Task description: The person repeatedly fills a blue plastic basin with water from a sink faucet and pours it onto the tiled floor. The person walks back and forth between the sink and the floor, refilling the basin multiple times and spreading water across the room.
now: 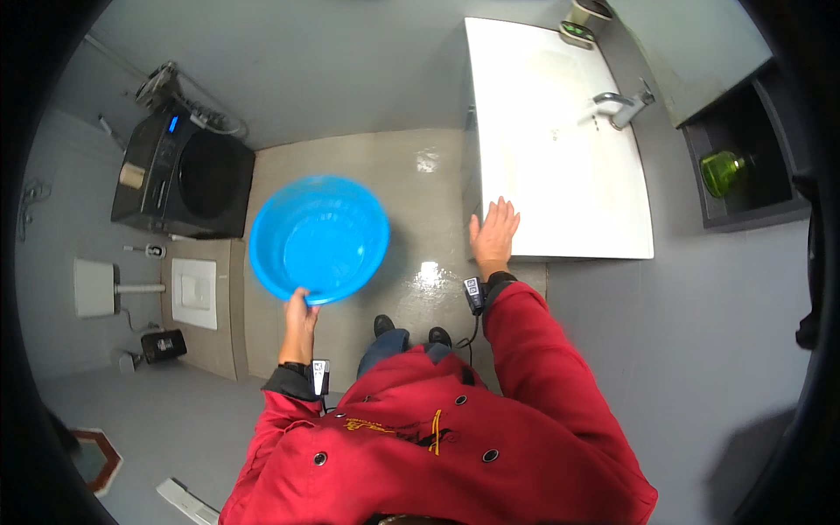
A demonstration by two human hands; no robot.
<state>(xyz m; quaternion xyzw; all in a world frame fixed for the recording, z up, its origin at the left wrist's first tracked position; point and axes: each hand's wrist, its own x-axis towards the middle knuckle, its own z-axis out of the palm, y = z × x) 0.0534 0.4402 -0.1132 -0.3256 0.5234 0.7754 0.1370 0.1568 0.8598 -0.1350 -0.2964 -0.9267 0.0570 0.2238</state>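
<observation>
My left hand grips the near rim of a round blue plastic basin, its thumb over the edge. The basin is held out over the floor at the left, its inside facing up and showing no contents. At the right, my right hand lies with spread fingers at the front corner of a white washbasin countertop, holding nothing. A chrome faucet stands at the countertop's back edge, beyond that hand.
A black front-loading washing machine stands at the left wall. Nearer are a squat toilet on a raised step and a waste bin. A dark wall shelf holds a green glass container. The tiled floor looks wet.
</observation>
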